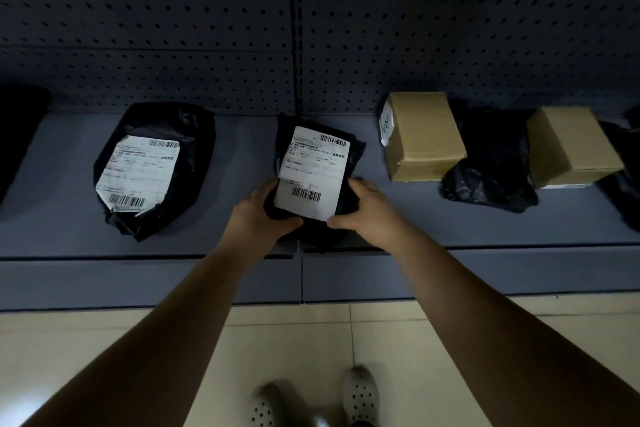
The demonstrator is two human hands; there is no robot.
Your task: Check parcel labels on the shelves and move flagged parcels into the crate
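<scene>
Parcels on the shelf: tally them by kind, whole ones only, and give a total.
Black bags with a white label: 2
Black bag, no label showing: 1
Brown cardboard boxes: 2
Total: 5

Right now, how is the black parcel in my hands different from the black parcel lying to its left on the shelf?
The held parcel is gripped at its near end by the left hand and right hand; the left parcel lies untouched on the shelf. The held parcel's label looks flat and whole; the left parcel's label is wrinkled with torn-looking corners. The left parcel looks wider. Both are black plastic bags with white barcode labels.
</scene>
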